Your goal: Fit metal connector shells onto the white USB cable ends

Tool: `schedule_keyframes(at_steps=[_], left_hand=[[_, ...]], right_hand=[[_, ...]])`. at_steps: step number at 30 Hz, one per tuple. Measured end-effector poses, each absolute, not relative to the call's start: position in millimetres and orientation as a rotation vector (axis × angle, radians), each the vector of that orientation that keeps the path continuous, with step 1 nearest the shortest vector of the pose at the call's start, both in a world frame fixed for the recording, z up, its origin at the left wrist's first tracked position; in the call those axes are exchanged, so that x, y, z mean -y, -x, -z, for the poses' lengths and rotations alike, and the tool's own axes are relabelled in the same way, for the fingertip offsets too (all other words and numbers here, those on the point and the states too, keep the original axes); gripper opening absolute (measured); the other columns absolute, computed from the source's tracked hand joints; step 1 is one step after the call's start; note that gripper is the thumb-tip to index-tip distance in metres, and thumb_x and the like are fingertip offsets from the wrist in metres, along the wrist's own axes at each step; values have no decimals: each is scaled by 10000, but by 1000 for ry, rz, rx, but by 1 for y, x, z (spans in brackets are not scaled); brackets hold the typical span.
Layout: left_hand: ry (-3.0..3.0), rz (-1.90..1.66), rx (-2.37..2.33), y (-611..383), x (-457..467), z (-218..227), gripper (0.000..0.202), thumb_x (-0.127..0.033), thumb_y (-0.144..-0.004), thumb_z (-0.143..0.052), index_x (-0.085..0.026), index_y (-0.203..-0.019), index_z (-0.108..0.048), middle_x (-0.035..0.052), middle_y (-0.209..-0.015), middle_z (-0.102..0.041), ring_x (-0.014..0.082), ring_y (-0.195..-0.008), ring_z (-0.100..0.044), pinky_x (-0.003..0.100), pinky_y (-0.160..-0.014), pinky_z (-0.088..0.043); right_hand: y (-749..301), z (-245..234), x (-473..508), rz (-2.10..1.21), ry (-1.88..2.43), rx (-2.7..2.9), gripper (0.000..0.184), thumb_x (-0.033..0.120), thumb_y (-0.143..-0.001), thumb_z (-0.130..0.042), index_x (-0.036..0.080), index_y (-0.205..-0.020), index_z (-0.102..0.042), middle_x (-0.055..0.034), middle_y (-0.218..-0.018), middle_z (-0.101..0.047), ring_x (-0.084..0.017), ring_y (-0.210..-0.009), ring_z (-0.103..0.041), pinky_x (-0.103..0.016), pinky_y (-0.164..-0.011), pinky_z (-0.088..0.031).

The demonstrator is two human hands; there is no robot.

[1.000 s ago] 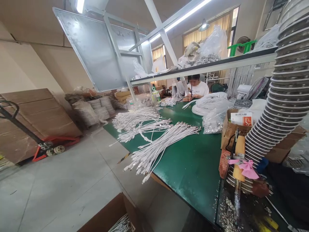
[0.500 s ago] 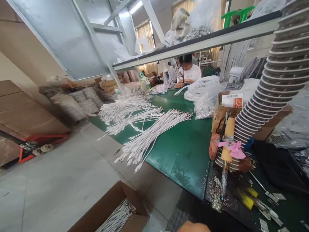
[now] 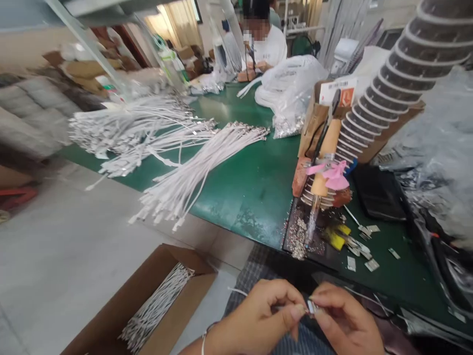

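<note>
Bottom centre of frame: left hand [image 3: 258, 315] & right hand [image 3: 345, 320] both pinched tight on a small shiny metal connector shell [image 3: 312, 306], just below the green counter [image 3: 258, 192] edge. Prob. light, stiff, slippery; best gripped by its flat sides w/ fingertips.

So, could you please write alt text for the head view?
The left hand and right hand pinch a small silver metal piece at the bottom edge. Beyond, bundles of white cables lie on a green worktable and in a brown cardboard box.
</note>
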State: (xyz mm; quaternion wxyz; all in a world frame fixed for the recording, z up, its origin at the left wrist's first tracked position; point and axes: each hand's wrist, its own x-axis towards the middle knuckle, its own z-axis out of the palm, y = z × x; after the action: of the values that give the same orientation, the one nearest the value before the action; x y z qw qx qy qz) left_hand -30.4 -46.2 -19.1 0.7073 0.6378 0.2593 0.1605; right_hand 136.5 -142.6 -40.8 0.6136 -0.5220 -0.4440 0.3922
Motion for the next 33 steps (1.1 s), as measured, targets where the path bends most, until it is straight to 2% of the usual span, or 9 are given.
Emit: schedule_keyframes(at_steps=[9,13,17,20,26,33], left_hand=[[-1492,-459,-498,28,44,16,378,-452,-1009,-497,-124,-895,-644,11,-578,-627,82,-521,-546,170,-533,-409],[-1558,-462,-481,30,43,16,289,-352,-1010,-508,-118,-924,-653,50,-623,-695,100,-558,-612,177,-568,-451],[-1656,-440,-468,31,42,14,247,-272,-1010,-478,-124,-908,-647,65,-659,-729,106,-580,-640,180,-590,-474],[-1691,-450,-473,30,41,12,230,-243,-1003,-474,-130,-892,-642,56,-645,-731,98,-558,-638,168,-569,-467],[-1711,-457,-518,29,41,9,184,-219,-967,-523,-130,-877,-657,62,-661,-740,105,-572,-665,172,-572,-489],[-1728,-493,-534,29,40,12,124,-216,-947,-565,-142,-904,-655,28,-652,-700,103,-561,-632,178,-548,-466]], right_hand=[[-135,37,140,-909,1188,967,131,375,-954,-622,286,-1006,-702,-32,-772,-636,-157,-677,-639,-253,-581,-554],[-140,39,137,-848,1162,1050,116,349,-945,-632,268,-956,-715,-30,-734,-663,-144,-590,-627,-235,-525,-542],[-140,38,138,-876,1335,1012,156,373,-955,-625,253,-905,-712,1,-676,-649,-107,-513,-588,-200,-494,-522],[-138,38,139,-857,1366,1013,179,366,-952,-627,223,-865,-688,-1,-656,-638,-96,-482,-579,-179,-459,-512],[-140,38,135,-828,1298,1104,47,221,-946,-616,232,-923,-655,8,-680,-659,-90,-501,-617,-156,-472,-524],[-141,34,135,-906,1276,1022,70,243,-936,-640,226,-880,-677,14,-655,-667,-91,-500,-622,-156,-484,-523]])
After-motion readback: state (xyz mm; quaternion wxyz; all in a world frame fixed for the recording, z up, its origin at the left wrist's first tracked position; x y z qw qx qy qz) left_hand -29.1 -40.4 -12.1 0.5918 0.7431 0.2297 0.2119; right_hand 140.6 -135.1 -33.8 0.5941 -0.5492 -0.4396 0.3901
